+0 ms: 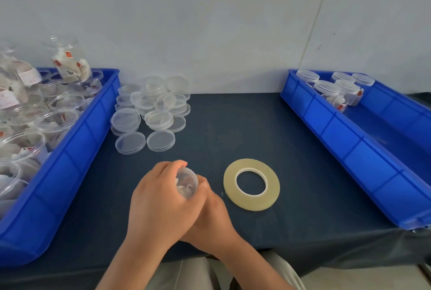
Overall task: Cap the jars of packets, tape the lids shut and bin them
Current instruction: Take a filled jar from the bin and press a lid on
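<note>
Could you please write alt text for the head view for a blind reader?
The left hand grips a clear jar over a dark table, the right hand tucked against it. A tape roll lies flat nearby, loose lids behind; a left bin holds open jars, a right bin capped ones.

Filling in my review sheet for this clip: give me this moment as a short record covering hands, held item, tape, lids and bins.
left hand: grips a clear jar
right hand: holds the same jar, partly hidden behind the left hand
tape roll: lies flat, untouched, right of the hands
loose lids: piled beside the left bin
left bin: open jars of packets
right bin: capped jars at its far end
</note>
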A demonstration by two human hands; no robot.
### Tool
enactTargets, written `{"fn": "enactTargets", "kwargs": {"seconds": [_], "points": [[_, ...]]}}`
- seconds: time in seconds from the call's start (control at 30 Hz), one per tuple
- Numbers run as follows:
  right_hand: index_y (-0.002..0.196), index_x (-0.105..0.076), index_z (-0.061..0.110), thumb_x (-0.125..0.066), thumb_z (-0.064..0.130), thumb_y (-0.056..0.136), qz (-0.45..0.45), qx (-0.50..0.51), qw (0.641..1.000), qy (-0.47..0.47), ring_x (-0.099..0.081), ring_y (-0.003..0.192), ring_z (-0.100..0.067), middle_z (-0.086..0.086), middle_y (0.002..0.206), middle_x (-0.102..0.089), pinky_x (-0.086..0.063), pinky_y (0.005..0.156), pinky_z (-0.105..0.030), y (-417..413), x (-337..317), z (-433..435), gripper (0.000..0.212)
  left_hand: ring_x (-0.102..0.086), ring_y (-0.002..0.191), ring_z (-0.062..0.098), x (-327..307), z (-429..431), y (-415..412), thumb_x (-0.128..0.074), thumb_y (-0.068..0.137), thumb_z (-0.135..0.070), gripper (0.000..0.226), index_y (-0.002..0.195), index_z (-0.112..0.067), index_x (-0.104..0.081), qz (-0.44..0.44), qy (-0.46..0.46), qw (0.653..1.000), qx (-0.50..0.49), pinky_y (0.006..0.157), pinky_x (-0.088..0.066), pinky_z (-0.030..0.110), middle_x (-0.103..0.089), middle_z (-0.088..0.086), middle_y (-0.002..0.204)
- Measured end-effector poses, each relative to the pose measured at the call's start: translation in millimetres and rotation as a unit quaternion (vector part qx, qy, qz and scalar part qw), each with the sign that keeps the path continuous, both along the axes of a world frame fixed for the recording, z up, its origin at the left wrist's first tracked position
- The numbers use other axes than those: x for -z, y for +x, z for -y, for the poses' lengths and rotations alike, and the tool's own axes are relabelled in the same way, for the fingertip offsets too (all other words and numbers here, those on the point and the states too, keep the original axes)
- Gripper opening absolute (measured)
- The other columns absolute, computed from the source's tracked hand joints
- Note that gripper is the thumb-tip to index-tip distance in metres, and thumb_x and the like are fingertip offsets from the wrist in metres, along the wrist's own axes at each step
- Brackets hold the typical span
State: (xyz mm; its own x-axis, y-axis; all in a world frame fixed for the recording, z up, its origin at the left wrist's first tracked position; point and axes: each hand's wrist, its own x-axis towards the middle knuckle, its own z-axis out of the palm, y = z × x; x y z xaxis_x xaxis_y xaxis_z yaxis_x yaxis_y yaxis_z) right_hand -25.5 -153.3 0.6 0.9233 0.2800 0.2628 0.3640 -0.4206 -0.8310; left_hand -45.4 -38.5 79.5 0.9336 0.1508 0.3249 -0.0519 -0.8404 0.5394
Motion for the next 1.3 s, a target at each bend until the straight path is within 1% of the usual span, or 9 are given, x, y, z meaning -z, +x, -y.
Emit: {"fn": "enactTargets", "kwargs": {"seconds": [0.1,0.2,0.33,0.43,0.57,0.7,0.87,1.17,1.3], "points": [[0.136,-0.046,0.049,-0.090,0.053,0.069,0.002,0.009,1.000,-0.006,-0.063,0.109,0.008,0.035,0.128,-0.054,-0.049,0.084,-0.009,2.1,1.7,-0.6,0.081,-0.058,0.093,-0.003,0.1,-10.7,5.7,-0.066,0.077,-0.063,0.054,0.121,-0.034,-0.071,-0.002,0.010,0.999,0.046,0.076,-0.034,0.008,-0.068,-0.023,0.113],[0.136,-0.053,0.036,-0.090,0.045,0.070,-0.008,0.012,1.000,0.017,-0.067,0.107,-0.001,0.026,0.124,-0.059,-0.058,0.085,-0.027,4.9,3.8,-0.4,0.076,-0.062,0.101,-0.003,-2.1,-21.0,13.9,-0.069,0.073,-0.060,0.054,0.121,-0.033,-0.073,-0.013,0.010,0.995,0.103,0.084,-0.036,0.004,-0.069,-0.024,0.116],[0.141,-0.047,0.041,-0.086,0.051,0.069,-0.014,0.015,1.000,0.013,-0.063,0.111,0.006,0.035,0.129,-0.053,-0.055,0.085,-0.019,4.3,4.0,-1.1,0.083,-0.062,0.110,-0.005,-2.1,-26.6,19.1,-0.075,0.076,-0.058,0.051,0.121,-0.037,-0.073,-0.014,0.008,0.989,0.145,0.090,-0.041,0.006,-0.068,-0.028,0.120],[0.145,-0.042,0.043,-0.090,0.047,0.069,-0.008,0.012,1.000,0.011,-0.059,0.117,0.009,0.041,0.134,-0.045,-0.053,0.086,-0.014,4.3,4.9,-1.3,0.090,-0.056,0.122,-0.005,0.6,-24.9,15.0,-0.082,0.080,-0.056,0.055,0.130,-0.038,-0.069,-0.017,-0.018,0.988,0.149,0.101,-0.049,0.020,-0.061,-0.028,0.132],[0.144,-0.045,0.050,-0.087,0.056,0.072,-0.012,0.012,0.999,0.046,-0.061,0.123,0.004,0.031,0.141,-0.052,-0.055,0.093,-0.017,1.6,-1.0,-2.9,0.084,-0.053,0.131,0.006,8.6,-9.3,0.5,-0.073,0.078,-0.068,0.071,0.139,-0.034,-0.061,0.014,-0.039,0.998,0.036,0.104,-0.047,0.031,-0.053,-0.017,0.146],[0.142,-0.048,0.048,-0.083,0.057,0.073,-0.019,0.012,0.999,0.043,-0.064,0.119,0.002,0.030,0.137,-0.056,-0.055,0.092,-0.018,0.4,-2.9,-2.5,0.078,-0.054,0.113,-0.001,14.7,0.5,-3.3,-0.065,0.071,-0.081,0.082,0.140,-0.036,-0.058,0.005,-0.061,0.998,-0.011,0.089,-0.042,0.020,-0.058,-0.020,0.131],[0.143,-0.045,0.042,-0.094,0.050,0.069,-0.019,0.015,1.000,0.019,-0.065,0.114,0.002,0.032,0.135,-0.055,-0.059,0.091,-0.034,1.0,-1.3,0.9,0.089,-0.054,0.107,-0.014,21.1,-12.8,3.6,-0.069,0.073,-0.062,0.060,0.124,-0.031,-0.073,0.069,-0.084,0.993,0.055,0.089,-0.039,0.001,-0.065,-0.022,0.122],[0.144,-0.047,0.034,-0.093,0.040,0.076,-0.022,0.022,1.000,-0.007,-0.064,0.114,-0.001,0.028,0.129,-0.057,-0.056,0.094,-0.035,-0.9,-9.9,2.5,0.083,-0.065,0.119,-0.001,29.8,-31.4,16.1,-0.080,0.074,-0.053,0.050,0.121,-0.034,-0.072,0.099,-0.081,0.978,0.166,0.099,-0.052,0.017,-0.068,-0.026,0.128],[0.153,-0.040,0.030,-0.095,0.033,0.076,-0.028,0.008,0.999,0.020,-0.058,0.122,0.002,0.028,0.140,-0.048,-0.056,0.098,-0.034,-3.2,-14.2,-1.2,0.095,-0.061,0.123,-0.004,22.6,-35.0,16.1,-0.077,0.073,-0.058,0.064,0.133,-0.041,-0.065,0.059,-0.076,0.979,0.182,0.100,-0.043,0.005,-0.065,-0.031,0.129]]}}
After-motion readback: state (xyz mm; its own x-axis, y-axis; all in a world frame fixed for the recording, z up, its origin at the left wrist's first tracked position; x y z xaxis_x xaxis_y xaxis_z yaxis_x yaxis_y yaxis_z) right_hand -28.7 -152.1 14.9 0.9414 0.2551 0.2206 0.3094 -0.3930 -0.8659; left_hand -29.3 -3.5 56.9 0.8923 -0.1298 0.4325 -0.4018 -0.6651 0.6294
